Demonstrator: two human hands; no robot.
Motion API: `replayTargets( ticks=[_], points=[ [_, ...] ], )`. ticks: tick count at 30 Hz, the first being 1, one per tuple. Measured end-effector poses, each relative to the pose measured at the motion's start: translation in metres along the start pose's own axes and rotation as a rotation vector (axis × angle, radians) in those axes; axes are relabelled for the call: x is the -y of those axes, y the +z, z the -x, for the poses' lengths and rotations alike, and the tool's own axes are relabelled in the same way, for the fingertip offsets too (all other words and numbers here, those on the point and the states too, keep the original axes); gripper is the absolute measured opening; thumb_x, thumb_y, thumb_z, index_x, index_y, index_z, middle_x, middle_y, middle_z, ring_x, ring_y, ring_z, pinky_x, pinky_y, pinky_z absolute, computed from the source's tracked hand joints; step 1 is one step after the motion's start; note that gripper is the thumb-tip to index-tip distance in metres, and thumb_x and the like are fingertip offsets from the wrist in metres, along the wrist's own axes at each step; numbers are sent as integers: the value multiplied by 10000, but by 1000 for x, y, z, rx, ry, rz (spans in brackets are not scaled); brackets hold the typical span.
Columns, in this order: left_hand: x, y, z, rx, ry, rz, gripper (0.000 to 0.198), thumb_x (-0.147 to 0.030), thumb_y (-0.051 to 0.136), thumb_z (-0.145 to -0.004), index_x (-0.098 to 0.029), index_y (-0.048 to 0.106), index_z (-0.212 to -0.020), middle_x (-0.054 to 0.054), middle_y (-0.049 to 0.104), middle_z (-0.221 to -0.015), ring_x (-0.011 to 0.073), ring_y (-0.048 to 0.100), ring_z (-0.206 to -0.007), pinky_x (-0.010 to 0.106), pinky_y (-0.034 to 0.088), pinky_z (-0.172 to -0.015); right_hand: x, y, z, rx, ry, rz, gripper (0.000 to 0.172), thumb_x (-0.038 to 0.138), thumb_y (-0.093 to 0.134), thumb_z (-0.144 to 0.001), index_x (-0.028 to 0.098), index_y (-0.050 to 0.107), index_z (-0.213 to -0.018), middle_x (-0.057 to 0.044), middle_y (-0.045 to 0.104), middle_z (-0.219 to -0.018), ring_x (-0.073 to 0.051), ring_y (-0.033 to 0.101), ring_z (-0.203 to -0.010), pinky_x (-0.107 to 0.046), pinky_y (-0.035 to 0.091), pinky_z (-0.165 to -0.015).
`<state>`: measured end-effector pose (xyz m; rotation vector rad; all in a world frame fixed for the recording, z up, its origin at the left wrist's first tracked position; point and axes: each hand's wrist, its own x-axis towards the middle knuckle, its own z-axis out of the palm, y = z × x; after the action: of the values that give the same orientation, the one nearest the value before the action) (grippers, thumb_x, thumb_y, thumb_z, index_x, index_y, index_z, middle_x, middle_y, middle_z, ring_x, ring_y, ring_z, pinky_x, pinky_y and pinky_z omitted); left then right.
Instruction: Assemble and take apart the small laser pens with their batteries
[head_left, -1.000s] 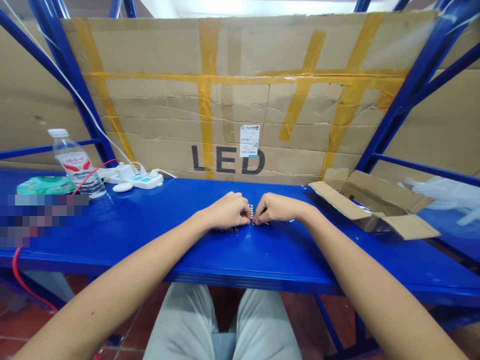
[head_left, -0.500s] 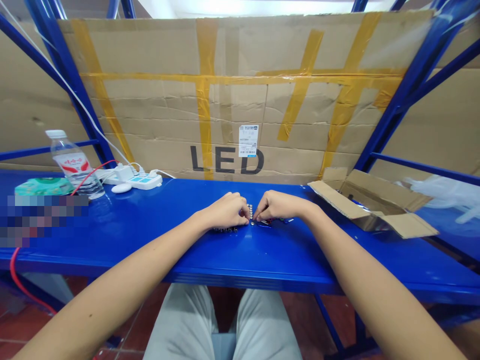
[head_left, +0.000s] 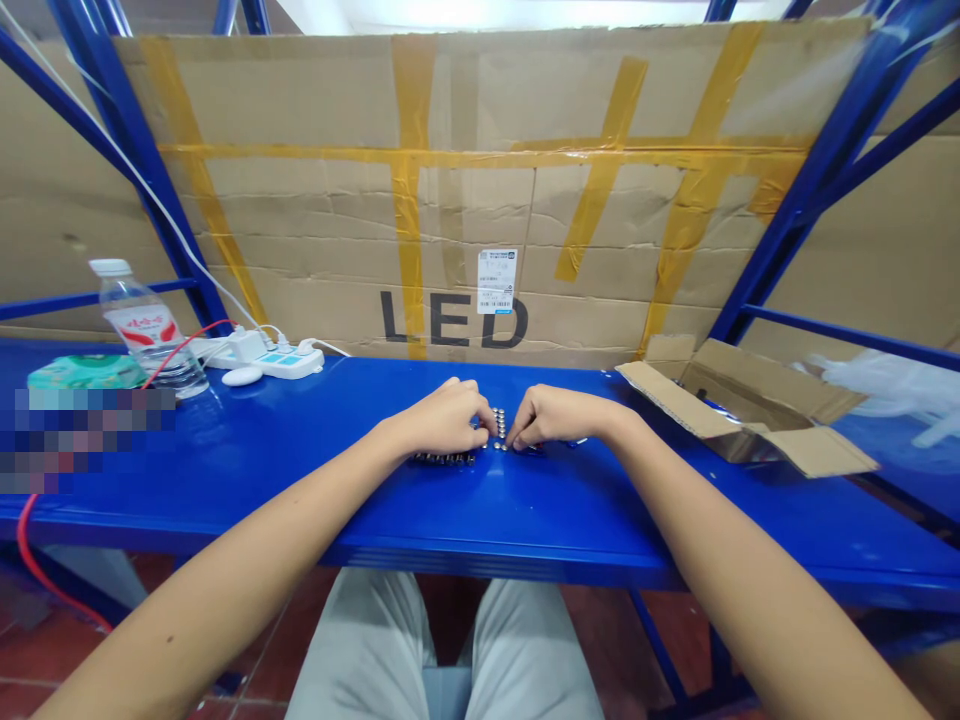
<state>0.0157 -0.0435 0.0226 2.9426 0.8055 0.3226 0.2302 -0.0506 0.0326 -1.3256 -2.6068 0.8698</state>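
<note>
Several small shiny round pieces (head_left: 500, 422) stand in short rows on the blue table (head_left: 450, 510), between my two hands. My left hand (head_left: 452, 418) is beside them on the left, its fingers curled and close together; what they hold, if anything, is too small to name. A row of dark small pieces (head_left: 450, 459) lies under and in front of this hand. On the right, my right hand (head_left: 551, 415) has thumb and forefinger pinched down at the table beside the shiny pieces. Its fingertips hide whatever is between them. Small dark and coloured items lie partly hidden beneath it.
An open cardboard box (head_left: 739, 410) sits at the right. At the left are a water bottle (head_left: 150, 330), a green packet (head_left: 86, 372), a white power strip (head_left: 281, 360) and a red cable (head_left: 34, 545). A large taped cardboard sheet (head_left: 322, 230) stands behind the table.
My left hand has shifted slightly left and up, uncovering more of the small shiny pieces. My right hand has moved slightly down and stays pinched.
</note>
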Motion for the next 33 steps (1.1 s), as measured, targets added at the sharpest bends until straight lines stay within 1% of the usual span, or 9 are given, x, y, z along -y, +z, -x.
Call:
replayTargets(
  ticks=[4, 7, 10, 16, 21, 25, 33],
  points=[
    [-7, -1, 3, 47, 24, -44, 278, -143, 507, -806, -254, 756, -862, 11, 731, -851, 212, 500, -912, 378, 301, -850, 1, 1, 0, 27, 10, 11, 263, 284, 682, -703, 199, 813, -914, -14, 761, -822, -144, 604, -684, -228, 444, -627],
    [-9, 1, 3, 51, 30, -55, 284, -142, 504, -803, -253, 754, -882, 20, 726, -856, 215, 500, -917, 388, 290, -855, 1, 1, 0, 32, 10, 21, 268, 282, 681, -708, 200, 811, -927, -11, 763, -839, -142, 601, -681, -229, 442, -626],
    [-9, 3, 3, 47, 27, -65, 284, -132, 506, -797, -250, 748, -887, 25, 723, -849, 218, 499, -919, 387, 286, -852, 0, 0, 0, 30, 19, 24, 279, 271, 674, -710, 207, 809, -945, -6, 761, -829, -139, 600, -680, -228, 441, -626],
    [-11, 3, 2, 56, 25, -91, 300, -109, 498, -784, -245, 745, -885, 16, 734, -923, 221, 491, -922, 383, 280, -849, -1, 0, -1, 25, 11, 17, 296, 265, 669, -708, 213, 807, -965, -4, 756, -818, -138, 592, -683, -226, 439, -634],
    [-12, 3, 1, 70, 5, -113, 335, -100, 487, -790, -243, 742, -953, 30, 728, -938, 231, 498, -952, 381, 283, -842, 0, 0, 0, 21, 15, 26, 312, 267, 656, -718, 204, 803, -986, -2, 734, -755, -125, 560, -639, -223, 412, -593],
    [-10, 5, 0, 59, -1, -99, 327, -103, 473, -817, -233, 740, -953, 44, 722, -935, 230, 496, -947, 383, 292, -855, 1, 0, 0, 16, 26, 27, 313, 273, 653, -717, 212, 803, -984, 3, 731, -758, -124, 556, -636, -223, 406, -591],
    [-7, 7, -1, 85, -16, -65, 348, -88, 449, -819, -223, 738, -958, 46, 719, -976, 232, 493, -970, 390, 303, -883, 3, 0, 1, 7, 48, 46, 334, 282, 647, -718, 212, 799, -1007, -3, 724, -753, -125, 532, -624, -229, 383, -572]
  ],
)
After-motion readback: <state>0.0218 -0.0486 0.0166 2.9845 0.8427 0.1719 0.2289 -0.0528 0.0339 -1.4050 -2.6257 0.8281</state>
